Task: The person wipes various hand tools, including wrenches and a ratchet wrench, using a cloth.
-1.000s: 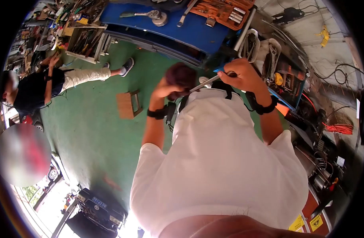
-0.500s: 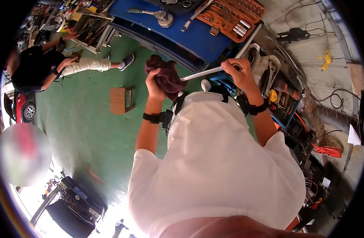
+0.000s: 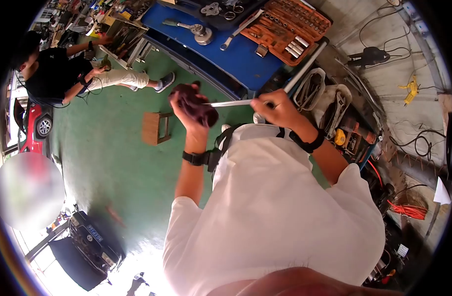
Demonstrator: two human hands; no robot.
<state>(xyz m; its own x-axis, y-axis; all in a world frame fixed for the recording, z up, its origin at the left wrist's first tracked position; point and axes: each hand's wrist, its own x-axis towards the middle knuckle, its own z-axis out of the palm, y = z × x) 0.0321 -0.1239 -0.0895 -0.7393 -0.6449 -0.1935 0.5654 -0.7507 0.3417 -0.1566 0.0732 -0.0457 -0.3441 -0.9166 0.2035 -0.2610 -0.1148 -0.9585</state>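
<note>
A dark maroon cloth is bunched in my left hand, its fingers wrapped round it. Out of the cloth runs a long silver wrench, whose near end the cloth covers. My right hand is closed round the wrench's other end, where a dark ring opening shows. Both hands are in front of my waist, below the blue bench top. On that bench lie a ratchet, a second wrench and an orange socket case.
A wooden stool stands on the green floor. Left, a person in a black shirt reaches toward a tool tray. A cart with tools is close on my right. A red car and a dark car are farther off.
The cloth has moved left and my hands are farther apart than at first, baring more of the wrench, which is now nearly level. The other person's arm has stretched toward the tray.
</note>
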